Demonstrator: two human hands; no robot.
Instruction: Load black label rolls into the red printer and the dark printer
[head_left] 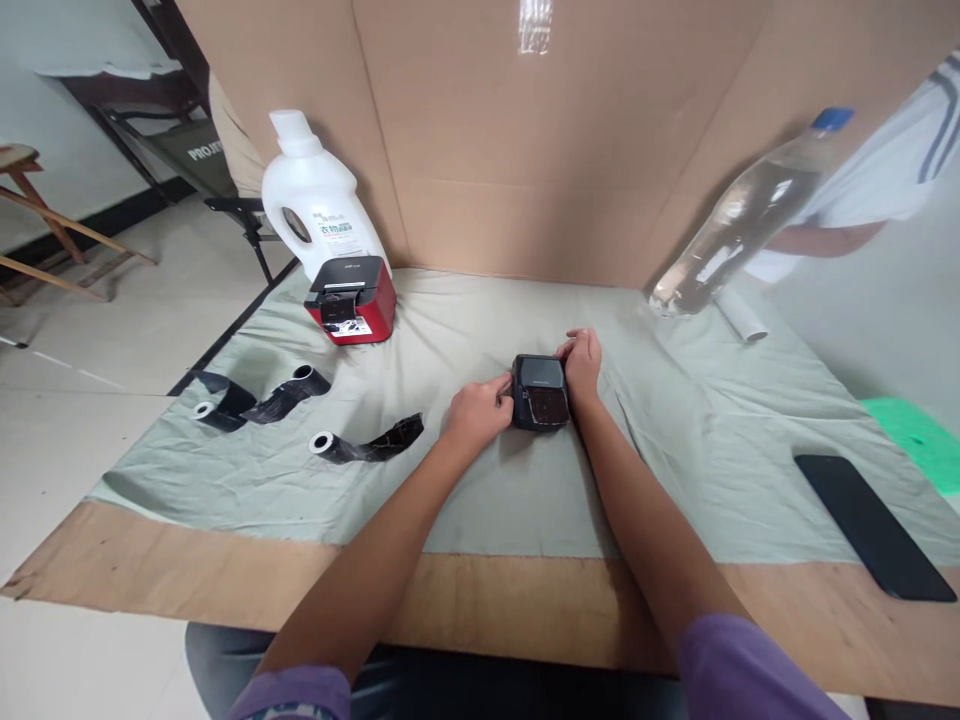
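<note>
Head view: left hand and right hand are gripping the black device from opposite sides, about midway between near and far edges of the table. Both are apparently steadying it; the next move is likely calling for balanced side pressure.

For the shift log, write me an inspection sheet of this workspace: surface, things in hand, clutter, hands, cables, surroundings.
Surface: wrinkled cloth over a wooden table.
Things in hand: black device, between both hands.
Clutter: red device, three black rolls, jug, bottle, tube, phone.
Hands: left hand at the black device's left side, right hand at its right.
Cables: nothing seen.
Surroundings: cardboard behind; chair and stool at left; another person's sleeve and a green object at right.
</note>
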